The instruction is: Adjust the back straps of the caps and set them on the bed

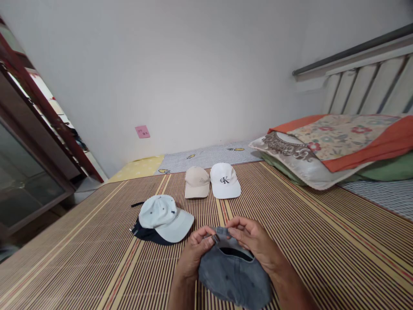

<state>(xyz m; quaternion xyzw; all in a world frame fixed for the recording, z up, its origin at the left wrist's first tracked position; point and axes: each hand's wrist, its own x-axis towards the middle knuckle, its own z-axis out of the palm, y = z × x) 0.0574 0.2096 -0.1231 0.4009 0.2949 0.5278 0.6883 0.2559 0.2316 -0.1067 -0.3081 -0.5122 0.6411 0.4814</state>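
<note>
A grey-blue baseball cap [234, 280] is held low in front of me, its back opening and adjuster strap [222, 231] turned upward. My left hand [196, 249] pinches the strap's buckle end between thumb and fingers. On the other side, my right hand [253, 241] is closed on the strap near its right end. Left of my hands, a pale blue cap [158, 213] rests on top of a dark navy cap [146, 232]. Farther off, a beige cap [196, 183] and a white cap [225, 181] with dark lettering sit side by side.
A striped bamboo mat [97, 241] covers the bed. Pillows with a floral and orange cover [348, 137] are piled at the right, near a radiator [364, 86]. A pink note [142, 131] is on the wall [206, 77]. A glass-fronted door [29, 163] stands at the left.
</note>
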